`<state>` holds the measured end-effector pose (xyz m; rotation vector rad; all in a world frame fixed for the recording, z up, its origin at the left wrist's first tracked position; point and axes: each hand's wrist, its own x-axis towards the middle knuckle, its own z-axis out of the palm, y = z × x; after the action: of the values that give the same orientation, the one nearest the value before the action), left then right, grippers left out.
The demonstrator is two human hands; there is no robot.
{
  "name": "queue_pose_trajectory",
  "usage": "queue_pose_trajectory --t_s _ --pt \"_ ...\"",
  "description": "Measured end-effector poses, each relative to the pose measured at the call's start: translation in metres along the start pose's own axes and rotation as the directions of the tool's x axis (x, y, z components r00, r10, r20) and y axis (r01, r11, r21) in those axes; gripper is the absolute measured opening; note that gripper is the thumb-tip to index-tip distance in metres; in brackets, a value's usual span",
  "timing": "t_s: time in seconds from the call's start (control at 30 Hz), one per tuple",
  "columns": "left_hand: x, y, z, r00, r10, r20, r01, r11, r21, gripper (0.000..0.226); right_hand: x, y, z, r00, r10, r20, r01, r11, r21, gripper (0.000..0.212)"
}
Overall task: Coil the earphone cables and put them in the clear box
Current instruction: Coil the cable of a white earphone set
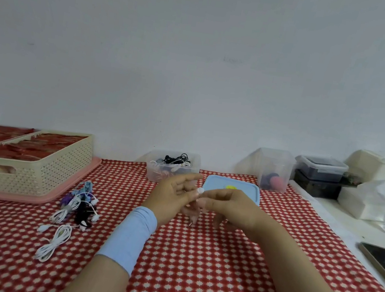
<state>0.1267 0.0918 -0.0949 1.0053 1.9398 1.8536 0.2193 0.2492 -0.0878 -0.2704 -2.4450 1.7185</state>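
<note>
Your left grip (174, 193) is hovering over the middle of the counter (217, 274) with its fingers stretched out straight. Your right grip (225, 205) is pinching the white bud of an earphone (201, 190) right up against those fingers. The cable is dangling below them, kinda blurry. The clear box (195, 165) is sitting just behind, far side, holding some coils. A pile (74, 208) of more earphones is lying near left.

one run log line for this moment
step: coiling | left hand: fingers straight | right hand: pinches earbud | clear box: partly filled | loose earphones: left of hands
</note>
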Motion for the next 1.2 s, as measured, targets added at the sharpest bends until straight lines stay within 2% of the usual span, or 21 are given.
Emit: queue_pose_trajectory --t_s 0.17,0.3,0.5,0.6,0.73,0.8,0.83,0.87,0.93,1.0,1.07,1.13,1.2 --pt "-0.003 0.002 -0.002 0.996 0.070 -0.059 -0.063 0.992 0.114 0.018 0.003 0.003 0.008 0.994 -0.082 -0.069 0.082 0.997 0.004 0.005" --pt "0.003 0.003 -0.018 0.991 0.010 -0.130 0.001 0.996 0.088 0.013 0.013 -0.002 0.008 0.992 -0.062 -0.110 0.067 0.997 0.041 0.010" --pt "0.035 0.025 -0.048 0.983 -0.065 -0.170 0.077 0.995 0.064 0.020 0.054 -0.036 0.011 0.997 -0.033 -0.071 0.036 0.998 0.044 0.016" --pt "0.059 0.035 -0.071 0.983 -0.084 -0.163 0.112 0.979 0.172 0.029 0.087 -0.058 0.014 0.993 -0.063 -0.104 0.061 0.998 -0.020 0.010" --pt "0.093 0.038 -0.101 0.988 -0.072 -0.138 0.128 0.882 0.454 0.039 0.137 -0.073 0.023 0.978 -0.132 -0.164 0.115 0.987 -0.110 0.006" --pt "0.112 0.032 -0.116 0.986 -0.078 -0.146 0.145 0.835 0.532 0.026 0.164 -0.074 0.031 0.965 -0.167 -0.201 0.137 0.978 -0.158 0.004" --pt "0.120 0.028 -0.122 0.984 -0.086 -0.153 0.160 0.801 0.578 0.011 0.176 -0.072 0.034 0.961 -0.173 -0.216 0.133 0.973 -0.188 0.003" --pt "0.127 0.024 -0.126 0.983 -0.094 -0.155 0.171 0.766 0.620 0.008 0.187 -0.070 0.037 0.959 -0.172 -0.225 0.121 0.967 -0.225 0.004" --pt "0.138 0.015 -0.133 0.981 -0.131 -0.144 0.195 0.686 0.701 0.031 0.207 -0.064 0.040 0.962 -0.168 -0.216 0.090 0.939 -0.331 0.006" --pt "0.143 0.010 -0.138 0.976 -0.168 -0.135 0.211 0.612 0.762 0.023 0.221 -0.057 0.043 0.978 -0.137 -0.160 0.046 0.880 -0.473 0.016" --pt "0.144 0.004 -0.144 0.966 -0.229 -0.121 0.234 0.573 0.786 0.011 0.227 -0.051 0.044 0.986 -0.104 -0.130 0.010 0.817 -0.577 0.034" --pt "0.144 -0.001 -0.148 0.964 -0.241 -0.114 0.239 0.590 0.771 0.042 0.227 -0.049 0.044 0.977 -0.153 -0.151 0.034 0.804 -0.594 0.036" --pt "0.142 -0.005 -0.150 0.970 -0.224 -0.094 0.215 0.609 0.763 0.051 0.226 -0.048 0.045 0.968 -0.200 -0.153 0.074 0.806 -0.588 0.020"
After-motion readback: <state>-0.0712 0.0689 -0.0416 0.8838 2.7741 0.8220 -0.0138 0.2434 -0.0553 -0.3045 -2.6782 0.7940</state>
